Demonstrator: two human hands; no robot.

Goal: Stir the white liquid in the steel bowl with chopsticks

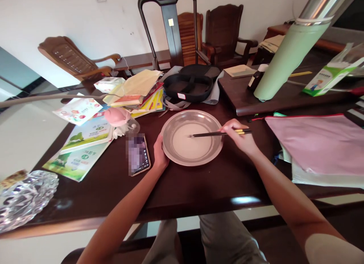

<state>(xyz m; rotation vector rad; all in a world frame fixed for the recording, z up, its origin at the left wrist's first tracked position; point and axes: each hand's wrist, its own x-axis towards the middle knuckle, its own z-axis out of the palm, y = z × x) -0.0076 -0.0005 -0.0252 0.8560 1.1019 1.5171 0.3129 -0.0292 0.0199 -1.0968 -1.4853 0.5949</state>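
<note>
A round metal bowl (192, 161) sits on the dark table in front of me, with a pale, milky liquid (193, 144) in it. My left hand (160, 152) grips the bowl's left rim, its fingers partly hidden behind the side. Dark chopsticks (209, 134) with gold-coloured ends are pinched in my right hand (237, 134) at the bowl's right edge. Their tips reach into the liquid near the middle of the bowl. A phone (139, 155) with a lit screen lies just left of my left hand.
Booklets (82, 142) and stacked books (142, 89) lie at the left, beside a pink-topped item (116, 116). Behind the bowl is an open black case (189, 86). A tall green thermos (290, 61) stands back right, and a pink zip pouch (315, 142) lies right. Bottom left is a glass dish (31, 199).
</note>
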